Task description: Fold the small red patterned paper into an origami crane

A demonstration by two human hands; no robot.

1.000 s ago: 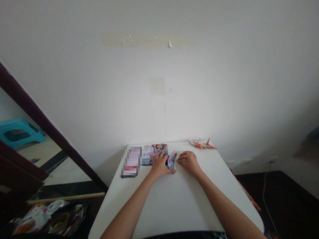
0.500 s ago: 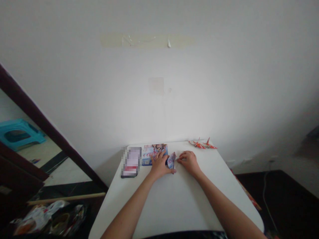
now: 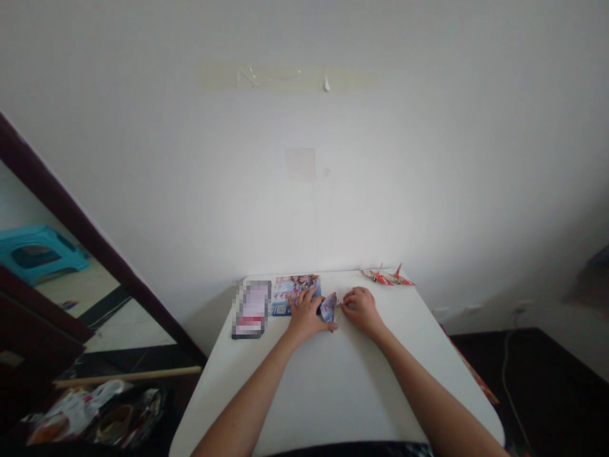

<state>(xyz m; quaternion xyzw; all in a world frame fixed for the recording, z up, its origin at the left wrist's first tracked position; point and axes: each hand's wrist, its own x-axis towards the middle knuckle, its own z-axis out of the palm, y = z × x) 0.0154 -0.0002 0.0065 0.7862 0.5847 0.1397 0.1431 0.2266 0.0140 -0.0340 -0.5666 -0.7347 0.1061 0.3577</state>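
A small folded piece of blue and white printed paper (image 3: 328, 307) lies on the white table (image 3: 333, 387) between my hands. My left hand (image 3: 304, 314) rests flat beside it, fingers spread, with the thumb pressing on the paper's near end. My right hand (image 3: 362, 308) has its fingers curled together and pinches the paper's right tip. A stack of colourful printed sheets (image 3: 290, 293) lies under my left fingers.
A dark phone (image 3: 251, 309) lies left of the sheets. Two orange and white folded paper cranes (image 3: 387, 277) sit at the table's far right corner against the wall. A turquoise stool (image 3: 33, 254) and a cluttered bag (image 3: 90, 416) are on the floor at left.
The folded paper has been pressed lower between my hands, and my right fingers have closed in on its tip. Both arms stay in place.
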